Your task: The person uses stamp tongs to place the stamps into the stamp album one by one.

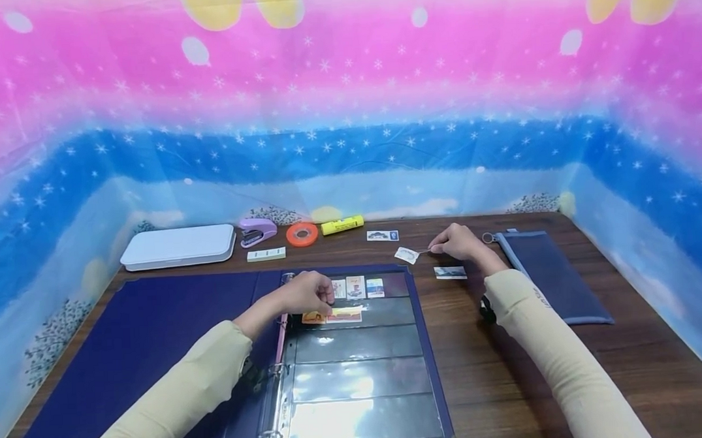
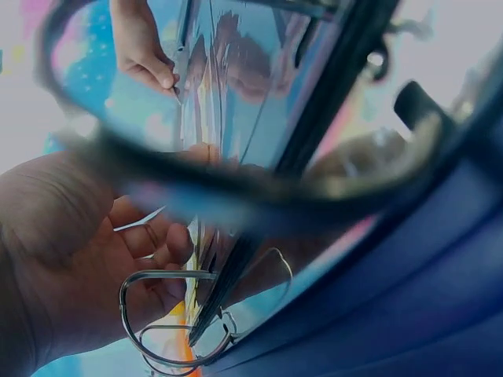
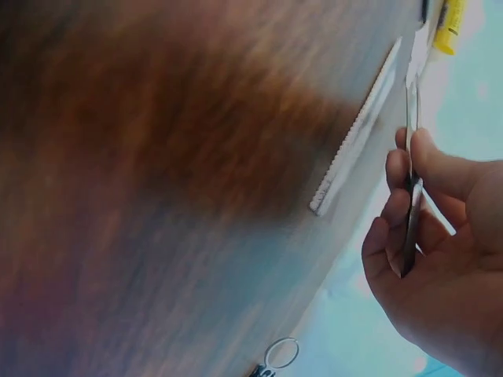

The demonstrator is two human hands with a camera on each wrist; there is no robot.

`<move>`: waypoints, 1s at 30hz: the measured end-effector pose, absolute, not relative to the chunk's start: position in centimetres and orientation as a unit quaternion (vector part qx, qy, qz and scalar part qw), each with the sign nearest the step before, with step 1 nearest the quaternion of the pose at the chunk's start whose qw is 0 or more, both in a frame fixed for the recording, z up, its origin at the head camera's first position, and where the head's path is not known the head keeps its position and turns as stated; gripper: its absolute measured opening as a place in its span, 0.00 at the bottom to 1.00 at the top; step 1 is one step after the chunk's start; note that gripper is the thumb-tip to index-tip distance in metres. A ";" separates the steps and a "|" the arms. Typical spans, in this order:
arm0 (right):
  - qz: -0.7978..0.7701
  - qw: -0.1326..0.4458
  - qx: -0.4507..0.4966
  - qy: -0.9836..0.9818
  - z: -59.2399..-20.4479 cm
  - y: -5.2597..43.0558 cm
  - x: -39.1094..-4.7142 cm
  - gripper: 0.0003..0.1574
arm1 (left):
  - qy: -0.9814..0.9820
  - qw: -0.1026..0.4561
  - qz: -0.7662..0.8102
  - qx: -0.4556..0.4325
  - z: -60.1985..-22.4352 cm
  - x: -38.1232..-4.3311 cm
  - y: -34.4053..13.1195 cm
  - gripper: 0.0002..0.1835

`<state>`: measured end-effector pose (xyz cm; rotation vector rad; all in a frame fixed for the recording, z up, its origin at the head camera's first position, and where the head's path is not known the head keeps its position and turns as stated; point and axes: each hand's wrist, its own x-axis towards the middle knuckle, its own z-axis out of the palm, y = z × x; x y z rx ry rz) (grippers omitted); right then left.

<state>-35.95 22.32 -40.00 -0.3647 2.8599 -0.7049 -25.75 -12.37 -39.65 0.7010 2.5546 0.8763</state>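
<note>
My right hand (image 1: 459,242) pinches a pair of slim metal tweezers (image 3: 413,192) between thumb and fingers. The tweezers' tips meet the right edge of a small pale stamp (image 1: 407,254), which lies at a slant beyond the album's top right corner. My left hand (image 1: 308,291) rests at the upper left of the album's black stock page (image 1: 356,346), fingers loosely bent against the page beside the rings (image 2: 169,275). Near its fingertips, several stamps (image 1: 356,287) stand in the top pocket row. Below, an orange stamp (image 1: 313,318) and a red-yellow stamp (image 1: 344,316) sit in the second row.
Two loose stamps, one blue-grey (image 1: 382,236) and one dark (image 1: 450,273), lie near my right hand. Behind the dark blue album cover (image 1: 173,331) are a white case (image 1: 178,247), purple stapler (image 1: 258,231), orange tape roll (image 1: 301,233), yellow glue stick (image 1: 342,225). A zip pouch (image 1: 556,275) lies right.
</note>
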 end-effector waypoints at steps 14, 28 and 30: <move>-0.251 0.050 -0.142 0.956 -39.3 22.2 -35.6 0.12 | 0.888 0.199 0.323 0.260 -39.3 -25.6 -12.3 0.05; -0.192 0.090 -0.331 0.919 -37.0 16.6 -33.2 0.07 | 0.874 0.164 0.349 0.296 -39.8 -25.7 -11.8 0.03; -0.182 0.103 -0.345 0.915 -37.2 16.2 -32.9 0.06 | 0.871 0.160 0.357 0.297 -40.0 -25.6 -11.5 0.04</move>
